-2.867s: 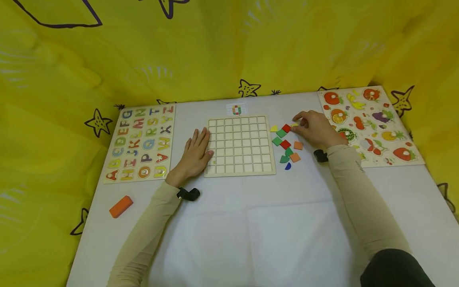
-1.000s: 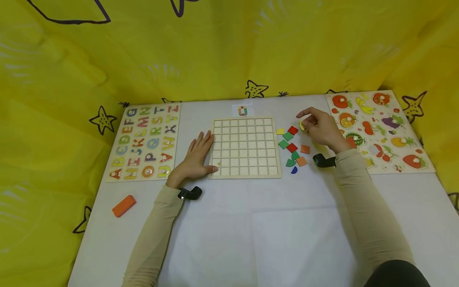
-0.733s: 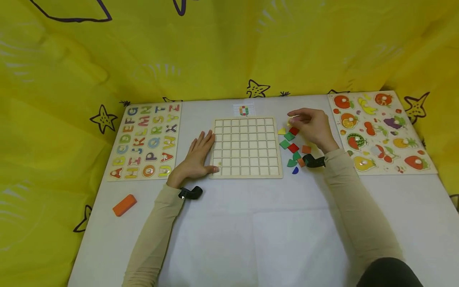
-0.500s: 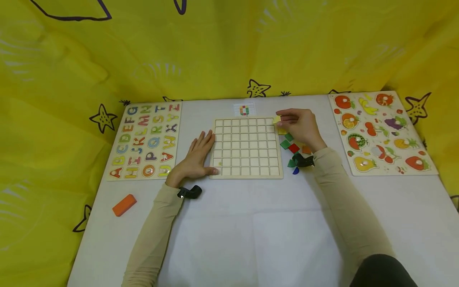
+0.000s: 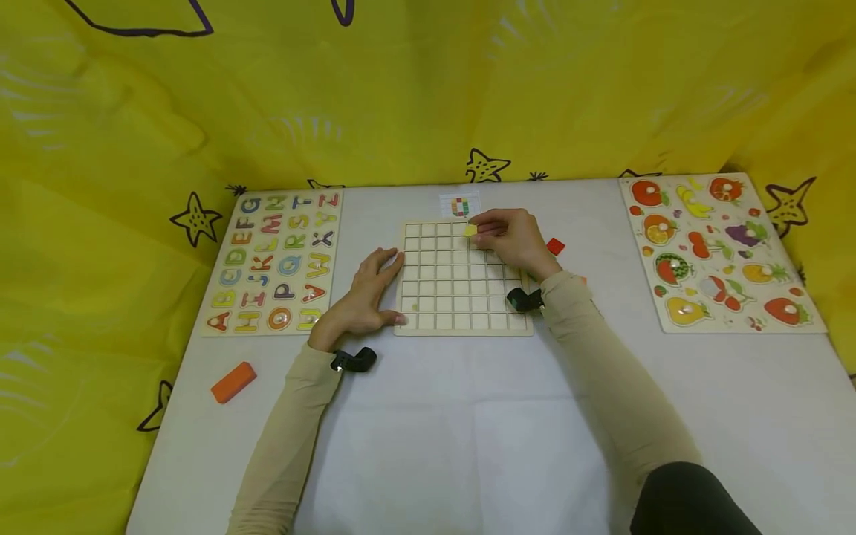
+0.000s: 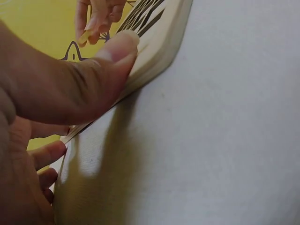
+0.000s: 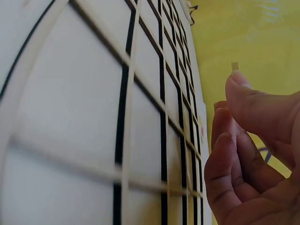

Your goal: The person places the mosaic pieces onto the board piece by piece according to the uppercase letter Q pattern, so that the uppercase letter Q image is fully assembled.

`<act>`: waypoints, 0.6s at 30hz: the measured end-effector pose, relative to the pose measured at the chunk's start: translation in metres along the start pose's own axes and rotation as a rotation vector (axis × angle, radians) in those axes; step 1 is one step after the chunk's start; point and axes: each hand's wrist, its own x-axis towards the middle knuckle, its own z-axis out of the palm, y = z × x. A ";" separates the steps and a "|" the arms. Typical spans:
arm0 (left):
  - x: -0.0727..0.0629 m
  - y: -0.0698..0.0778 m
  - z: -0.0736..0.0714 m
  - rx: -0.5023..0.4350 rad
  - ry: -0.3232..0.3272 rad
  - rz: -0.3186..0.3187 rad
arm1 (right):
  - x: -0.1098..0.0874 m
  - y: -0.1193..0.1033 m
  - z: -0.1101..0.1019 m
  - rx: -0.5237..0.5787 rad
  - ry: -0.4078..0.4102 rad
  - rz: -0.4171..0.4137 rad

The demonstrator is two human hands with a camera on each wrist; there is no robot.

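Observation:
A wooden grid board (image 5: 444,286) with square cells lies on the white table. My right hand (image 5: 511,234) pinches a small yellow tile (image 5: 471,230) between thumb and fingertips over the board's far row. In the right wrist view, the tile (image 7: 235,66) shows edge-on past the thumb, apart from the grid bars. My left hand (image 5: 364,297) rests along the board's left side. Its thumb (image 6: 115,58) lies on the board's near left corner in the left wrist view, with the other fingers lower along the edge.
A small pattern card (image 5: 460,206) lies behind the board. Right of it sits a red tile (image 5: 556,247); my right arm hides most loose tiles. An alphabet puzzle (image 5: 270,260) is at left, a fruit puzzle (image 5: 722,253) at right. An orange block (image 5: 233,383) lies front left.
My right hand has lifted the yellow tile from the loose pile and carried it left over the board. The left hand stays at the board's edge, its fingers now more bent.

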 end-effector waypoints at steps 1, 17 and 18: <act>0.000 0.000 0.000 0.000 0.011 -0.007 | 0.002 -0.001 0.003 -0.004 -0.007 -0.009; -0.004 -0.001 0.008 0.037 0.072 -0.039 | 0.015 -0.006 0.034 -0.032 -0.038 -0.012; -0.004 -0.001 0.008 0.039 0.077 -0.033 | 0.015 -0.006 0.035 -0.035 -0.034 -0.013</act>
